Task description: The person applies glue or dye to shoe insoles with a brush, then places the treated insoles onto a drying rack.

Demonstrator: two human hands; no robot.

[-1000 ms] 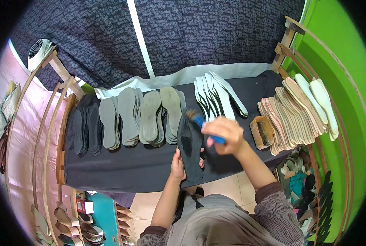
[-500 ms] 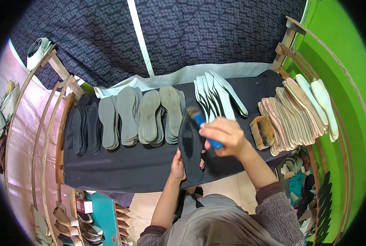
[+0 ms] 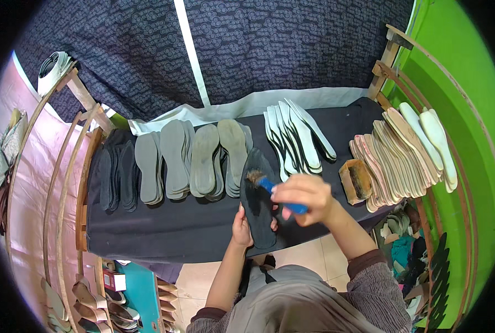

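My left hand (image 3: 242,227) is wrapped round the lower half of a black shoe insole (image 3: 260,222), its thumb on the left edge and fingertips showing at the right edge. A darker, wet-looking patch marks the insole's middle. In my right hand (image 3: 305,198) is a brush with a blue handle (image 3: 296,208); its brown bristles (image 3: 254,176) lie on the insole's upper part. Behind the insole stand stacks of grey insoles (image 3: 175,155), with black insoles (image 3: 118,177) at the far left. White insoles with black edges (image 3: 294,139) lean together behind my right hand.
An open, stained box (image 3: 355,182) sits right of my right hand, beside a long row of beige insoles (image 3: 397,161). The black-covered table (image 3: 164,230) has wooden racks (image 3: 83,94) at both ends. Lower left, a shelf holds shoe parts (image 3: 122,311).
The brush in my right hand has moved down and slightly left, from the insole's top end onto its upper part. My left hand keeps the insole nearly in place.
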